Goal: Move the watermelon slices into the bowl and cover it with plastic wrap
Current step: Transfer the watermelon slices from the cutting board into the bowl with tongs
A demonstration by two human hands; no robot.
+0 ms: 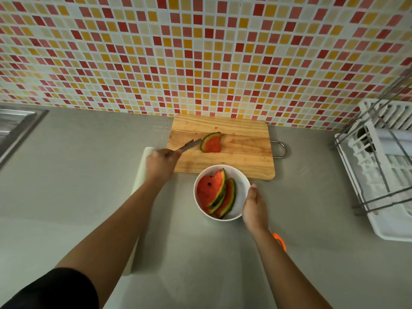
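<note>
One watermelon slice (211,143) lies on the wooden cutting board (243,157). My left hand (160,162) grips blurred tongs (186,147) whose tips reach the slice's left edge. A white bowl (242,190) stands in front of the board and holds two watermelon slices (211,190) leaning together. My right hand (254,206) holds the bowl's right rim, thumb at the edge. A long white box (139,175), perhaps the plastic wrap, lies under my left forearm.
A steel sink (15,128) is at the far left. A white dish rack (383,175) with metal rods fills the right side. An orange object (279,240) peeks out beside my right wrist. The tiled wall stands right behind the board.
</note>
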